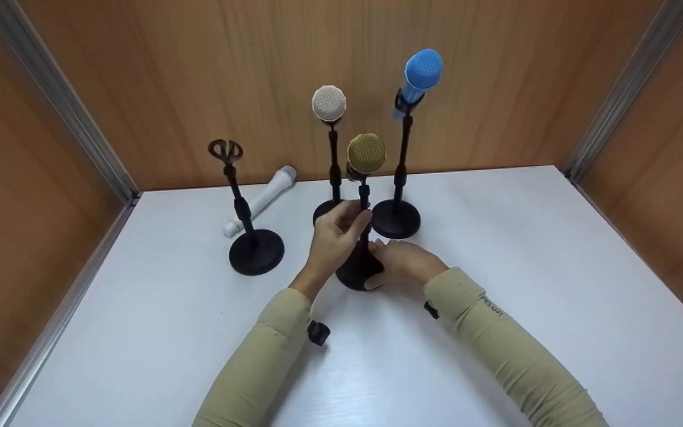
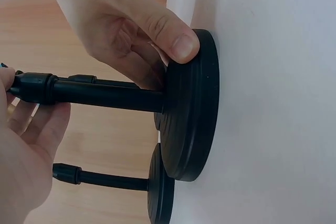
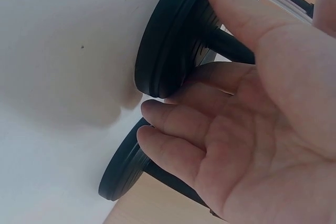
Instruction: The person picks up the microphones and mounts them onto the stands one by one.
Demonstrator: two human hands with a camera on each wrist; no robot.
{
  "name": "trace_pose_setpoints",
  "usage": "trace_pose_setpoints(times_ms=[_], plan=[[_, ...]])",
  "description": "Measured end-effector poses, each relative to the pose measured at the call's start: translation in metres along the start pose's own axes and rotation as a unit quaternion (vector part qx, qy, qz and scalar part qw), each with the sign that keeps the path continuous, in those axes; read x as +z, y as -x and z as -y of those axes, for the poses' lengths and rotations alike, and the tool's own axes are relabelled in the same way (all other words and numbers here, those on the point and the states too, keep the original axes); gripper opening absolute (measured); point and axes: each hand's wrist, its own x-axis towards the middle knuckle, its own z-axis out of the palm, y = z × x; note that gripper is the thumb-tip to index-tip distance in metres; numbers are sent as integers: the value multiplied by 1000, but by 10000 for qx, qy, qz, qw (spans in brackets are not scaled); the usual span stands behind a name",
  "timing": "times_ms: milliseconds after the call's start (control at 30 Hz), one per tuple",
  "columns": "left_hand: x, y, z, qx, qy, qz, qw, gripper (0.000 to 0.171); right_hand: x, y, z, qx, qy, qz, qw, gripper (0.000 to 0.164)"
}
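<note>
A gold-headed microphone [image 1: 367, 153] sits at the top of a black microphone stand [image 1: 354, 273] in the middle of the table. My left hand [image 1: 334, 236] pinches this stand's pole [image 2: 105, 94] between thumb and fingers. Low down, my right hand [image 1: 408, 261] grips the round base [image 2: 195, 114], thumb on its upper face and fingers at the far side. Whether the base touches the tabletop cannot be told. Just behind stand a white-headed microphone [image 1: 329, 104] and a blue microphone [image 1: 423, 71], each on its own black stand.
To the left is a black stand [image 1: 257, 252] with a bare clip on top. Behind it a white microphone [image 1: 270, 193] lies on the white table [image 1: 158, 308]. Wooden panels [image 1: 199, 71] close off the back and both sides.
</note>
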Motion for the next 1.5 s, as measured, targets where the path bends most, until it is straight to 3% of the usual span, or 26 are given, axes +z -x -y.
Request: trace_pose_setpoints(times_ms=[167,500,867,1233,1500], plan=[[0,0,-2,-136,-35,-22,9999,20,0,-1,1,82,-43,49,9999,87],[-1,3,-1,141,30,110,9998,23,0,-2,1,57,56,-27,10000,89],[-1,4,1,58,4,-21,10000,28,-2,-1,1,62,4,9,10000,87],[-13,1,-7,-441,146,831,9955,27,-2,-3,0,7,85,127,9999,81],[-5,0,-1,-141,-83,485,9987,29,0,-2,-2,-16,110,26,9999,80]])
